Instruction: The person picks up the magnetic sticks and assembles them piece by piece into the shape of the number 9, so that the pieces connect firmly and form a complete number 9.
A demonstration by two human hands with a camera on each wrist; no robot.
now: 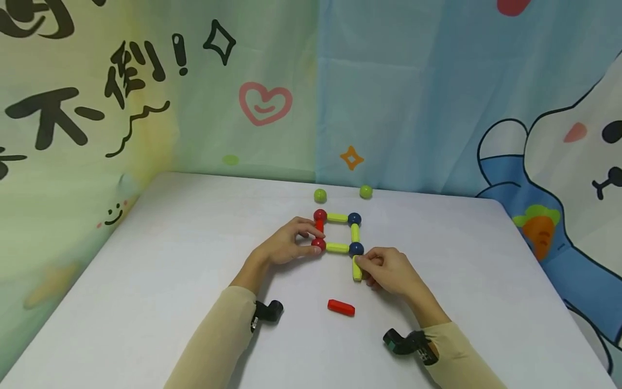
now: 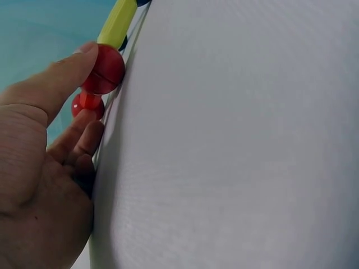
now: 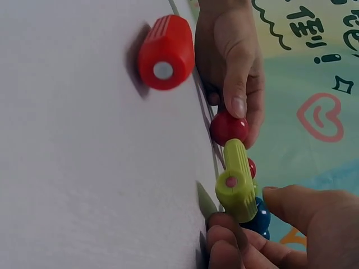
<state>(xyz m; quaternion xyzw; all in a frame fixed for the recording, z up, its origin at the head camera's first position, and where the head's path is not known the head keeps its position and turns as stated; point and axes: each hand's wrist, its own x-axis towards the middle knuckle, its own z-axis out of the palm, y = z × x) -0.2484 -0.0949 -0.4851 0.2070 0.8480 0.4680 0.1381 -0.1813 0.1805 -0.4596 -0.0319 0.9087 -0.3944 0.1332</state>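
A square of magnetic rods and balls lies on the table, with two red balls on the left and two blue balls on the right. My left hand (image 1: 290,241) holds its left side, thumb on the near red ball (image 2: 104,69) and fingers along the short red rod (image 1: 319,226). From the near blue ball (image 1: 356,248) a yellow magnetic rod (image 1: 357,269) points toward me. My right hand (image 1: 389,270) holds that rod by thumb and fingers, close to the ball. Three more yellow rods, such as the near-side rod (image 1: 337,248), join the corners.
A loose red rod (image 1: 341,308) lies nearer to me, between the forearms. Two green balls, a left one (image 1: 320,195) and a right one (image 1: 366,192), sit near the back edge of the white table (image 1: 170,232). Behind it hangs a printed curtain (image 1: 389,97).
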